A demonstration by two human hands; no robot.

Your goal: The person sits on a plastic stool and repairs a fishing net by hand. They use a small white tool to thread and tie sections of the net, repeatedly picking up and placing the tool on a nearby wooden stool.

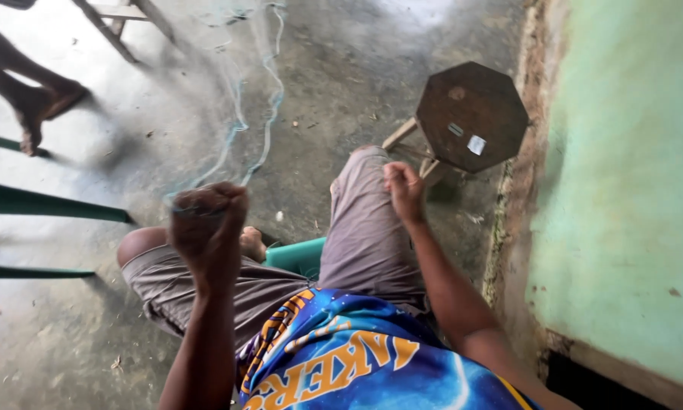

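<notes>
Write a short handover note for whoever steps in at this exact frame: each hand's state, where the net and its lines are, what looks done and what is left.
Left hand: raised fist, closed on the blue net lines.
Right hand: closed above the right knee; too blurred to tell what it pinches.
The fine fishing net stretches from the left fist away across the concrete floor.
An octagonal wooden stool stands by the green wall, beyond the right knee. Green chair legs are at left; another person's foot is at upper left.
Done: net gathered and taut in the left hand.
Left: cannot be judged from this view.
</notes>
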